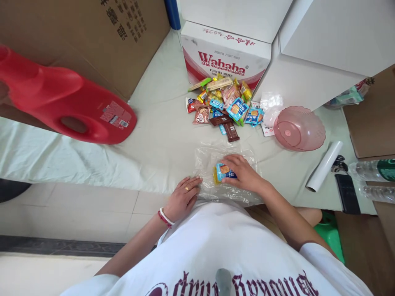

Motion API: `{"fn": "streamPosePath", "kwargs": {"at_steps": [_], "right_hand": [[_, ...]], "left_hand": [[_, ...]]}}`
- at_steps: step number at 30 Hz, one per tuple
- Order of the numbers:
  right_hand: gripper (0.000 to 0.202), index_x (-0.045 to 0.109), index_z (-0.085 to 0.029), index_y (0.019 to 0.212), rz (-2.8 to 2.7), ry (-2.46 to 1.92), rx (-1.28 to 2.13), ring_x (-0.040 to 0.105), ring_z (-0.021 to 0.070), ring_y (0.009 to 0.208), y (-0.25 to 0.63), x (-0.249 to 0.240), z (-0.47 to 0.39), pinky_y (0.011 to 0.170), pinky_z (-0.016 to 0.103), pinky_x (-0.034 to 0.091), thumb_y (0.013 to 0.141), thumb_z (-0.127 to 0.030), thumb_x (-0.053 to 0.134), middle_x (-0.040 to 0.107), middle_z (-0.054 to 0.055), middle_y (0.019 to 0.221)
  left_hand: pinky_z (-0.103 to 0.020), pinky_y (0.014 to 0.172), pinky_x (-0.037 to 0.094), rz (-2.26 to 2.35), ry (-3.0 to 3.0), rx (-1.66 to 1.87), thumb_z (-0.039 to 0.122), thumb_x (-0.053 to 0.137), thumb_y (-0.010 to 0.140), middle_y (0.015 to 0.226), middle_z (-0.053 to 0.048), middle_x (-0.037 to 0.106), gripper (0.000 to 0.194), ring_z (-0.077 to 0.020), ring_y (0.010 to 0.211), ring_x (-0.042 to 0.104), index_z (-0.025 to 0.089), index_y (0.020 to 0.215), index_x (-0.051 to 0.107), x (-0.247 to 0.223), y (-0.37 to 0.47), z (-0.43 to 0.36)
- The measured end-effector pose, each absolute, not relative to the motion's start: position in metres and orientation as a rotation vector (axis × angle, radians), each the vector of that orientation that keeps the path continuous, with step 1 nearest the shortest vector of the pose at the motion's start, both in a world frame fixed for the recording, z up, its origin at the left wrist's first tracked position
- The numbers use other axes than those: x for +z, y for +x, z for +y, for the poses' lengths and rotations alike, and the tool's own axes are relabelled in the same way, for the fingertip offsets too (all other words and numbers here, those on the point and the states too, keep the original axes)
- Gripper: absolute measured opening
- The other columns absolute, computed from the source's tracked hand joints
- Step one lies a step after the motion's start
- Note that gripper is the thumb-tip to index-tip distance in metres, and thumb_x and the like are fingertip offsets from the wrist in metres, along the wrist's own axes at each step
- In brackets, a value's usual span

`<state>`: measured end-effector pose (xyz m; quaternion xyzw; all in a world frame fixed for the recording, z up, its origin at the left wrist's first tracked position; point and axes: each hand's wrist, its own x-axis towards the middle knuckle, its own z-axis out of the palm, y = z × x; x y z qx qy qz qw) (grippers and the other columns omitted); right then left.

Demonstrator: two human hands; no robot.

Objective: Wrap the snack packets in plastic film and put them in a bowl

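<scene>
The plastic bag [206, 154] lies along the counter's [157, 139] front edge, with bare surface to its left, towards one red jug [101, 111]. On it is one blue packet [222, 169], the right hand [242, 172] curled closed over it; the left hand [184, 195], loosely open, rests fingertips on the bag's left edge. Beyond: one snack pile [226, 100], two brown bars [231, 131] foremost, one pink bowl [317, 133].

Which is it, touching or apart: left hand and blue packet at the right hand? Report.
Apart: the head view shows clear plastic between the left hand and that packet.
</scene>
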<state>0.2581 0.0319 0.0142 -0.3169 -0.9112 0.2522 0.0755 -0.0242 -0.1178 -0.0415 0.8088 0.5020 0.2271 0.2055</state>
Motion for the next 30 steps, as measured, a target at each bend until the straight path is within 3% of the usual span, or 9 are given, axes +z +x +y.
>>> {"fn": "streamPosePath", "kwargs": {"at_steps": [3,7,10,17,20,24,26,30], "right_hand": [[0.062,0.053,-0.023,0.147,-2.847,-0.92,0.639,0.04,0.0351,0.137,0.252,0.009,0.022,0.116,0.057,0.031,0.091,-0.042,0.071,0.055,0.016,0.144],[0.054,0.054,-0.021,0.146,-2.787,-0.997,0.544,0.046,0.0332,0.128,0.251,0.003,0.024,0.113,0.053,0.037,0.093,-0.028,0.066,0.059,0.016,0.133],[0.056,0.053,-0.022,0.147,-2.78,-1.027,0.505,0.045,0.0338,0.132,0.25,0.0,0.028,0.116,0.056,0.033,0.092,-0.024,0.066,0.058,0.016,0.136],[0.077,0.038,-0.021,0.157,-2.836,-0.954,0.483,0.028,0.0366,0.151,0.253,0.003,0.024,0.123,0.069,0.011,0.093,-0.051,0.068,0.04,0.019,0.16],[0.081,0.034,-0.02,0.159,-2.778,-0.919,0.545,0.03,0.0358,0.151,0.271,0.019,0.013,0.123,0.066,0.02,0.093,-0.057,0.065,0.037,0.02,0.162],[0.065,0.051,-0.02,0.147,-2.801,-0.775,0.691,0.043,0.0337,0.141,0.305,0.021,-0.02,0.118,0.058,0.038,0.092,-0.052,0.068,0.054,0.017,0.147],[0.048,0.06,-0.019,0.136,-2.803,-0.831,0.665,0.048,0.034,0.136,0.318,0.012,-0.035,0.114,0.058,0.044,0.094,-0.041,0.068,0.06,0.017,0.14],[0.02,0.07,-0.021,0.114,-2.678,-0.928,0.672,0.055,0.0305,0.126,0.326,-0.001,-0.043,0.102,0.053,0.053,0.099,-0.019,0.057,0.067,0.014,0.127]], "left_hand": [[-0.051,0.122,0.037,1.409,2.265,0.618,0.011,0.048,0.091,0.144,-0.01,0.064,0.024,-0.0224,0.142,0.052,0.021,0.103,0.066,-0.041,-0.024,-0.118],[-0.052,0.123,0.035,1.41,2.29,0.596,0.01,0.045,0.092,0.147,-0.01,0.062,0.024,-0.0226,0.145,0.049,0.021,0.102,0.064,-0.041,-0.023,-0.12],[-0.052,0.124,0.034,1.41,2.277,0.59,0.01,0.044,0.093,0.147,-0.01,0.061,0.024,-0.0226,0.145,0.048,0.021,0.103,0.064,-0.041,-0.023,-0.12],[-0.052,0.122,0.038,1.45,2.265,0.633,0.019,0.053,0.095,0.149,-0.013,0.058,0.027,-0.0242,0.144,0.05,0.021,0.121,0.061,-0.04,-0.02,-0.119],[-0.052,0.121,0.04,1.473,2.28,0.648,0.017,0.052,0.095,0.152,-0.015,0.055,0.021,-0.0243,0.141,0.052,0.02,0.112,0.065,-0.037,-0.02,-0.118],[-0.056,0.126,0.03,1.469,2.278,0.525,0.018,0.051,0.094,0.164,-0.013,0.04,0.017,-0.0287,0.153,0.036,0.019,0.095,0.068,-0.028,-0.018,-0.114],[-0.061,0.127,0.022,1.472,2.29,0.412,0.023,0.052,0.095,0.167,-0.013,0.035,0.019,-0.0315,0.156,0.03,0.019,0.104,0.069,-0.023,-0.015,-0.111],[-0.068,0.122,0.019,1.484,2.365,0.282,0.042,0.056,0.096,0.167,-0.017,0.033,0.046,-0.0369,0.152,0.036,0.023,0.138,0.06,-0.016,-0.011,-0.1]]}}
